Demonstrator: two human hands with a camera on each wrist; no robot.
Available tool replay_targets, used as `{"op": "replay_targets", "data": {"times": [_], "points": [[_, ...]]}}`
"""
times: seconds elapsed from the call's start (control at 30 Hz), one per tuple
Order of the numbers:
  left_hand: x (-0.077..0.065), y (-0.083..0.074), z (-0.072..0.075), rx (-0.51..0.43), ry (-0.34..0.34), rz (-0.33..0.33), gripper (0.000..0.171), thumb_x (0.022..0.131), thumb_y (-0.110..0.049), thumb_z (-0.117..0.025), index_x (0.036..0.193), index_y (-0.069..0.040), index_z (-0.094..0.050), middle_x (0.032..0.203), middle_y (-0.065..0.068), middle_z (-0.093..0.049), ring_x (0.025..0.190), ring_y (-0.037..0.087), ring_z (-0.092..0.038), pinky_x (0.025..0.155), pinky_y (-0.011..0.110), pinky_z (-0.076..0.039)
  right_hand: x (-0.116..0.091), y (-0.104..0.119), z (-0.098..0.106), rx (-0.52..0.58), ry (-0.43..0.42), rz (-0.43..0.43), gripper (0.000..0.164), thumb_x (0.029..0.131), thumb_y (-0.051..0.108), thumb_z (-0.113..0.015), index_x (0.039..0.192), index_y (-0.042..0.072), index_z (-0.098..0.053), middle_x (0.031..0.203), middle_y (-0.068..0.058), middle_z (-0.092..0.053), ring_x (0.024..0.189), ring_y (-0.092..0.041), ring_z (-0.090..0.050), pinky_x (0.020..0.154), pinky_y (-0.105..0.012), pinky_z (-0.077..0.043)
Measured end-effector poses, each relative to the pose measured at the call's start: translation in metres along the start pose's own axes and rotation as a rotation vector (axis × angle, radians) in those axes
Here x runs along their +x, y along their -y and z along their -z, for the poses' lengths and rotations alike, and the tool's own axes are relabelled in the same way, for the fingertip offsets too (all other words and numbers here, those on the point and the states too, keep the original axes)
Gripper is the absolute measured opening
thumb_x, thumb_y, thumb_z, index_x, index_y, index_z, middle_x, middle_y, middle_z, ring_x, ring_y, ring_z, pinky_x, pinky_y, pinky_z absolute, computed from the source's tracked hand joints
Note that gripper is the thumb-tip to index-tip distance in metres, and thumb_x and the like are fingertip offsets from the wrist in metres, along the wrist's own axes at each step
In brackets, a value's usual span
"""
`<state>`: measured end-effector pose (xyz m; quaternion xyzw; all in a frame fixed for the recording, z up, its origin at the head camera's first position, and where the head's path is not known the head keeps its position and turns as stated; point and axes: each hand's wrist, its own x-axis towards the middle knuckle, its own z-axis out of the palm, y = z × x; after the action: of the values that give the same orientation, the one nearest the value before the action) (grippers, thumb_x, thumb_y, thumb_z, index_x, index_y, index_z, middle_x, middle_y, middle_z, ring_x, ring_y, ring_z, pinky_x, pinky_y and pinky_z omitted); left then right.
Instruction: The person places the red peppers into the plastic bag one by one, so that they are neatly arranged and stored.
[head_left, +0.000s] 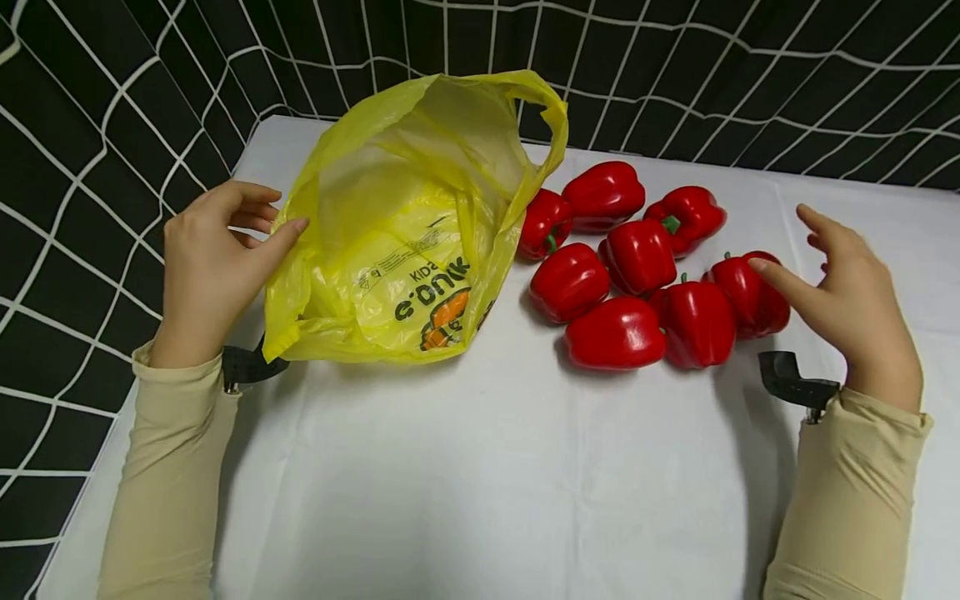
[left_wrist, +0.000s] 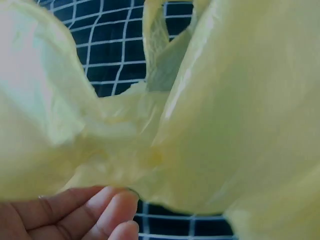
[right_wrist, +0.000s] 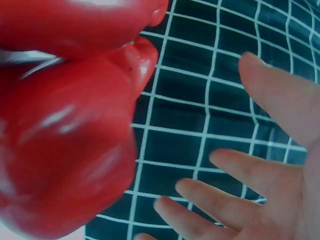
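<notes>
A yellow plastic bag [head_left: 352, 275] stands with its wide mouth facing up and toward me, a handle loop at its upper right. Beside its left rim is my left hand [head_left: 217, 250], fingers loosely bent, thumb tip overlapping the bag's edge. In the left wrist view the fingers [left_wrist: 105, 215] show just below the yellow plastic. Several glossy red bell peppers [head_left: 615, 333], some with green stems, lie clustered right of the bag. My right hand [head_left: 855, 300] hovers at the cluster's right side, fingers spread and holding nothing. The right wrist view shows a gap between it and a red bell pepper [right_wrist: 70, 145].
A white cloth [head_left: 450, 483] covers the table under the bag and peppers. Black fabric with a white grid [head_left: 660, 67] rises behind the table and along the left side. The leftmost pepper [head_left: 546, 223] sits right against the bag's side.
</notes>
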<state>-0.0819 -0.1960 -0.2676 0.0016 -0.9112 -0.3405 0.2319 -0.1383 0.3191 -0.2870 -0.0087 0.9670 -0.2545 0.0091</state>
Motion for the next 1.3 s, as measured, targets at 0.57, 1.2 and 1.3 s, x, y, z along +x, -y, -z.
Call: {"op": "replay_targets", "data": {"times": [0.57,1.2,1.3], "points": [[0.002,0.011,-0.008,-0.08,-0.016,0.065,0.021,0.084,-0.014,-0.071,0.094,0.004,-0.07,0.085,0.018,-0.067,0.064,-0.008,-0.049,0.063,0.006,-0.041,0.009,-0.016,-0.01,0.064,0.204,-0.05,0.088,0.086,0.04,-0.066,0.151,0.006,-0.017,0.144,-0.031,-0.025,0.119,-0.053,-0.035,0.086,-0.067,-0.04],[0.002,0.011,-0.012,-0.096,-0.009,0.044,0.021,0.084,-0.012,-0.071,0.093,0.006,-0.07,0.085,0.019,-0.067,0.063,-0.011,-0.049,0.063,0.005,-0.04,0.005,-0.037,-0.008,0.082,0.343,-0.229,0.093,0.086,0.058,-0.054,0.142,-0.009,-0.021,0.132,-0.031,-0.035,0.118,-0.049,-0.032,0.083,-0.062,-0.046],[0.003,0.01,-0.012,-0.093,-0.012,0.033,0.021,0.084,-0.012,-0.071,0.093,0.006,-0.07,0.085,0.019,-0.068,0.063,-0.013,-0.048,0.063,0.005,-0.04,0.005,-0.039,-0.008,0.121,0.306,-0.232,0.09,0.086,0.057,-0.055,0.142,-0.007,-0.024,0.131,-0.029,-0.037,0.118,-0.047,-0.033,0.086,-0.062,-0.043]]}}
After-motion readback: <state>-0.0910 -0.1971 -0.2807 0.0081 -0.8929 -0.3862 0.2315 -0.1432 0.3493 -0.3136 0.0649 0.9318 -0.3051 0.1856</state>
